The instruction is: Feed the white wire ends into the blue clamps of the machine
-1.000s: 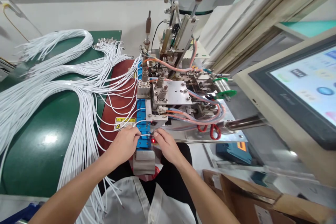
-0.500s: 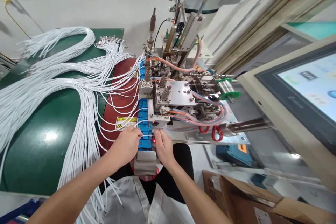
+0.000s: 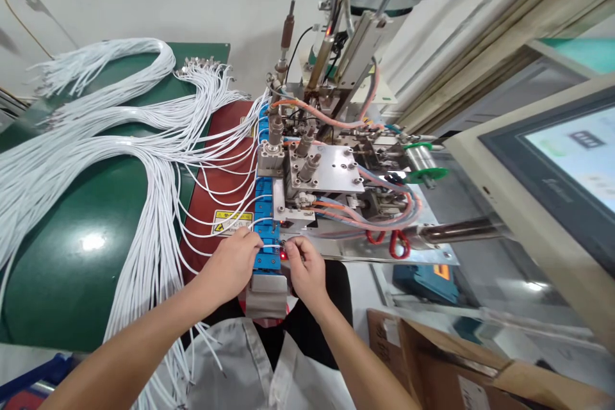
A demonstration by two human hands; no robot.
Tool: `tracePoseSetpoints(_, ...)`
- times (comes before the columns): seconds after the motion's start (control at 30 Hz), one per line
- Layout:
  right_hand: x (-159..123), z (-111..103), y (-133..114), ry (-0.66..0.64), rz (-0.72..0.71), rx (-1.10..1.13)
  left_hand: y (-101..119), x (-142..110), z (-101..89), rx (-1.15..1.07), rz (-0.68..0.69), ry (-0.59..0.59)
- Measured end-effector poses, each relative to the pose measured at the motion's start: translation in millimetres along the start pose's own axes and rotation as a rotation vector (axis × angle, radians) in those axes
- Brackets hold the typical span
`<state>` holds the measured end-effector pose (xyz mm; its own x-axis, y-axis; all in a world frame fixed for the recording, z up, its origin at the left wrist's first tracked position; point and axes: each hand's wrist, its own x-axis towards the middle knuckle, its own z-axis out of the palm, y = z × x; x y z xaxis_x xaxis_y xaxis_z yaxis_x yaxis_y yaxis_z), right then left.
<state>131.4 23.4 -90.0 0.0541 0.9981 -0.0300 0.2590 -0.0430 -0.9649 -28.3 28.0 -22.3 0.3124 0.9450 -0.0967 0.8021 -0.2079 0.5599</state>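
Observation:
A short stretch of white cable (image 3: 272, 246) lies across the blue clamp row (image 3: 264, 209) at the machine's front edge. My left hand (image 3: 234, 261) pinches this cable on the left side of the clamps, thumb against forefinger. On the right side, my right hand (image 3: 306, 269) has its fingers closed around the cable's end; the tip itself is mostly hidden by the fingers. A small red light (image 3: 283, 255) glows beside my right fingertips. Other white cables sit in the clamps farther back and run left to the bundle (image 3: 158, 205).
The green table (image 3: 52, 256) at left carries thick bundles of white cable. A metal machine (image 3: 331, 170) with orange and grey hoses stands ahead, a wire spool (image 3: 423, 163) on its right. A screen (image 3: 571, 147) juts in at right above a cardboard box (image 3: 403, 359).
My right hand has shifted slightly at the cable end, its fingers curling differently. My left hand keeps its pinch. The camera view has drifted a little, moving the machine right and up in the picture.

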Motion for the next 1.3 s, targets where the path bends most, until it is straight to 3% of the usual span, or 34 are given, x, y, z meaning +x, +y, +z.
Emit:
tracePoseSetpoints(0.27, 0.6, -3.7, -0.8, -0.052, -0.017, 0.041, -0.8, -0.2, 0.7, 0.023, 0.017, -0.008)
tracePoseSetpoints(0.53, 6.1, 6.5, -2.0, -0.016, -0.020, -0.230, -0.6, -0.5, 0.1, 0.018, 0.024, -0.001)
tracePoseSetpoints(1.03, 5.7, 16.1, 6.0, 0.030, 0.060, -0.028, 9.2, -1.2, -1.4, 0.259, -0.052, -0.086)
tracePoseSetpoints(1.17, 8.2, 11.9, 4.9, 0.015, 0.074, -0.036, 10.7, -4.7, -3.9, 0.362, -0.003, -0.048)
tracePoseSetpoints(1.3, 12.0, 2.3, 0.8, 0.086, 0.068, 0.049, 5.0, -7.5, -1.8, 0.323, 0.065, -0.043)
